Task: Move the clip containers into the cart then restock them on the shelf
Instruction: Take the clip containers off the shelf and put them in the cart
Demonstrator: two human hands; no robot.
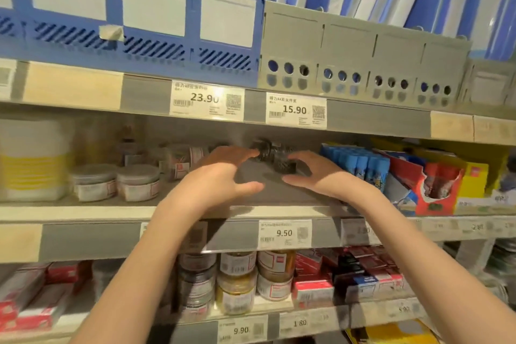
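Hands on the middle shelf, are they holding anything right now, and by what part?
Nothing is held. The left hand and right hand are both open, fingers spread, reaching toward the dark clip containers at the back of the shelf.

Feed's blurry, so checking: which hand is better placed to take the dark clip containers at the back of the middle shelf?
Probably the right hand: its fingertips seem to be at the nearest dark container. The left hand reaches the one behind. Both are open; neither grips yet.
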